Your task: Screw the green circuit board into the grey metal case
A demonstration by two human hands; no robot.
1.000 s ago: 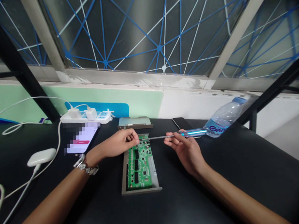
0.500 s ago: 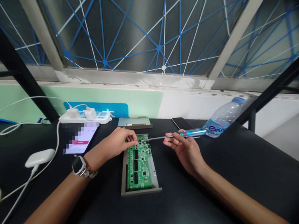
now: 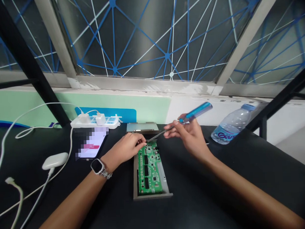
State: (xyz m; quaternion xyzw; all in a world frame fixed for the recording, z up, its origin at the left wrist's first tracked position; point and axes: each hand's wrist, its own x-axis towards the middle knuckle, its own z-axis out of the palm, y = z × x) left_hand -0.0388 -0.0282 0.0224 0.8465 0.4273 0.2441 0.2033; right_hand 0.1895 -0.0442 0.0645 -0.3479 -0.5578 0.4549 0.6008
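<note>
My right hand (image 3: 190, 136) grips a screwdriver (image 3: 197, 111) by its shaft, close to the blue see-through handle. The handle points up to the right and the shaft slopes down to the left. Its tip is by the fingertips of my left hand (image 3: 128, 147), which are pinched together; whatever lies between them is too small to make out. Both are over the far end of a green circuit board (image 3: 149, 171) with black parts on it. The board sits in a shallow metal casing (image 3: 153, 196) on the black table.
A metal panel (image 3: 143, 127) lies behind the casing. Left are a phone (image 3: 95, 146), a power strip (image 3: 114, 121), a white charging case (image 3: 55, 160) and loose cables. A water bottle (image 3: 229, 127) leans at right. Another phone (image 3: 206, 141) is mostly hidden behind my right hand.
The screwdriver's handle has swung upward, so the shaft now slopes more steeply toward my left fingers. My left hand stays pinched at the board's far end. The whole view has shifted slightly.
</note>
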